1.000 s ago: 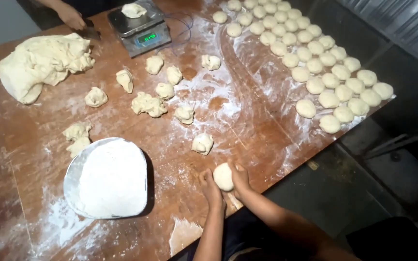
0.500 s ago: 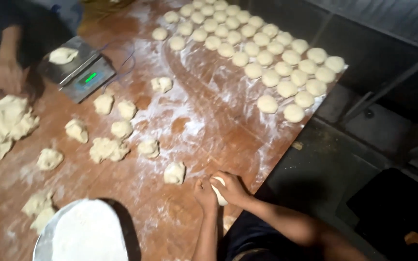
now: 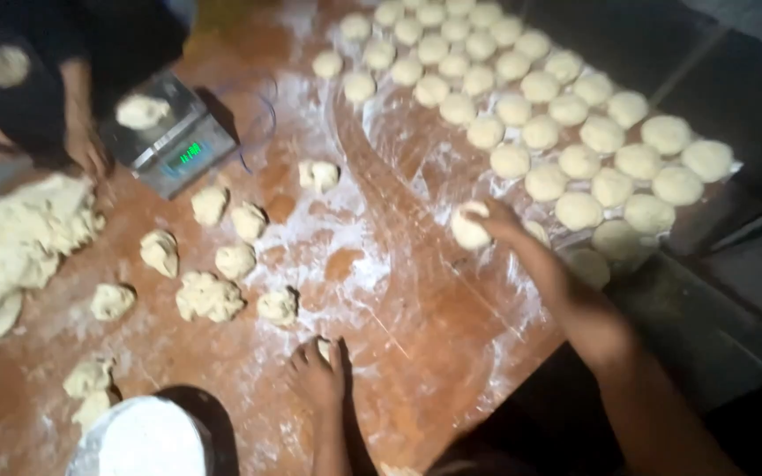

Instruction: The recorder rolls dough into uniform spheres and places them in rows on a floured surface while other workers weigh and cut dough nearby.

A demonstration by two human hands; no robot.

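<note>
Your right hand (image 3: pixel 496 222) was stretched toward the upper right of the frame, fingers curled around a rounded dough ball (image 3: pixel 470 226), carrying it to the near edge of the rows of finished balls (image 3: pixel 575 132). To my eye the step in hand was setting a shaped piece down with the others; placing it would have called for lowering it into a gap just beside the nearest balls without squashing them, then opening the fingers cleanly. Your left hand (image 3: pixel 317 375) lay at lower centre on the floured wooden table (image 3: pixel 416 353), fingers pressed together over a small piece of dough (image 3: pixel 324 348), only its edge showing. The ball in your right hand looked smooth, pale and round, unlike the ragged lumps (image 3: pixel 209 295) scattered left of centre. At upper left another person's hand (image 3: pixel 85 150) hung beside a scale (image 3: pixel 169 141) carrying a lump, with a big dough mass (image 3: pixel 19 247) at the left edge and a bowl of flour (image 3: pixel 143 439) at the bottom.
</note>
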